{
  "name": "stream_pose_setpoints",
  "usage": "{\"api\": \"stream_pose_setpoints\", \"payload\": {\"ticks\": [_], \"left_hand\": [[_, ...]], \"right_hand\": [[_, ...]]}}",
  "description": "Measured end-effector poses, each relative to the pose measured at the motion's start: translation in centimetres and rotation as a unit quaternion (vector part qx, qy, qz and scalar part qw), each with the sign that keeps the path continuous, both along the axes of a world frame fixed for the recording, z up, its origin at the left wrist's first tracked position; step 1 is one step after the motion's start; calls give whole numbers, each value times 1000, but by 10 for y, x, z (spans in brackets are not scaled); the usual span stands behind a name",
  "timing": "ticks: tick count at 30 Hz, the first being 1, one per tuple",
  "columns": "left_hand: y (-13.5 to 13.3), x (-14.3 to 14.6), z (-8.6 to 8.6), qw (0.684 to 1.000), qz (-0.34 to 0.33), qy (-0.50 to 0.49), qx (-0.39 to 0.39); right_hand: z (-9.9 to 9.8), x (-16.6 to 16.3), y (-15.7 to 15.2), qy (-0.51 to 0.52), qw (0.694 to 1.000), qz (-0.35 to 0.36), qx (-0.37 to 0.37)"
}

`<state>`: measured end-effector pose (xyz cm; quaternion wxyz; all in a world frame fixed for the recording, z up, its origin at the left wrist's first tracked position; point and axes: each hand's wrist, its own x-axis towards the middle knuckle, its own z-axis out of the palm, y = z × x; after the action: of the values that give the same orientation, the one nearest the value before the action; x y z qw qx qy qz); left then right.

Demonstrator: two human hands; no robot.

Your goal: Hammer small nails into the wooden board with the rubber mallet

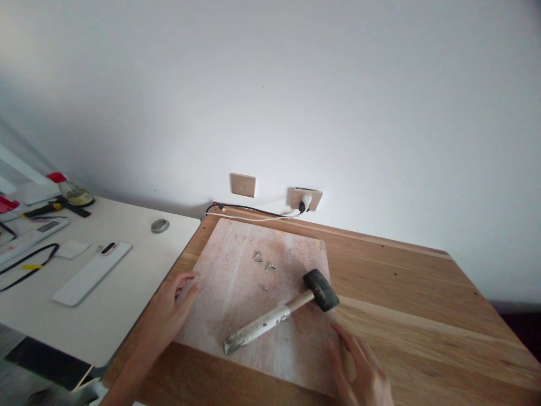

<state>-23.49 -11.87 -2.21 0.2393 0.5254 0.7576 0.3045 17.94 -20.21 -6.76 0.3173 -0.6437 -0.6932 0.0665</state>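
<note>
On the wooden tabletop [422, 293] lies a pale, worn board [236, 293], set square against the wall side, and both hands rest at its edges. At the board's left edge the left hand [169, 313] lies flat with fingers loosely spread, its fingertips touching the board and holding nothing. At the board's near right corner the right hand [359, 372] lies open too, fingers extended along the edge, also empty. Between the two hands a rubber mallet [281, 313] rests on the board, its black head [321, 289] pointing toward the far right and its paint-spattered wooden handle running down toward the near left; neither hand touches it. Just beyond the mallet, near the middle of the board, a few small metal nails [264, 264] lie loose. Against the wall behind the board a wall socket [306, 198] holds a white plug, with black and white cables trailing left. Beside the wooden tabletop stands a white table [127, 293] carrying a white phone [91, 273], a remote and a bottle with a red cap [71, 190].
</note>
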Motion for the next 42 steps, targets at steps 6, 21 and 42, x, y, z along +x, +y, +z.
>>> {"api": "stream_pose_setpoints", "payload": {"ticks": [6, 21, 42], "left_hand": [[4, -18, 12, 994, 72, 81, -26], [5, -41, 11, 991, 65, 103, 61], [7, -31, 9, 990, 63, 118, 49]], "right_hand": [[-8, -18, 9, 17, 998, 59, 0], [-5, -53, 12, 64, 995, 72, 20], [-2, -32, 33, 22, 996, 77, 23]]}}
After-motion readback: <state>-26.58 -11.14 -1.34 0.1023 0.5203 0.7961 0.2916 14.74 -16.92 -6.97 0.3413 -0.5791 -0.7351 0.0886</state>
